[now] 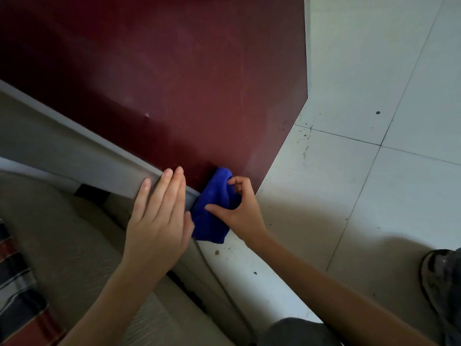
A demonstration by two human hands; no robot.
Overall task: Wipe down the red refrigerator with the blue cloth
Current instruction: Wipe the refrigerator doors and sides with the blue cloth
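head view, close, steeply down at floor point(374, 183)

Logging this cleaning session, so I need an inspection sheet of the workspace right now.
Surface: red refrigerator side panel, faint smudges.
Job's things: blue cloth bunched at the panel's lower corner.
Clutter: dark specks and crumbs on the white tiled floor.
Grippers: right hand grips the cloth; left hand flat on the grey edge, fingers spread.
Cables: nothing seen.
Surroundings: striped fabric at left; shoe at right.
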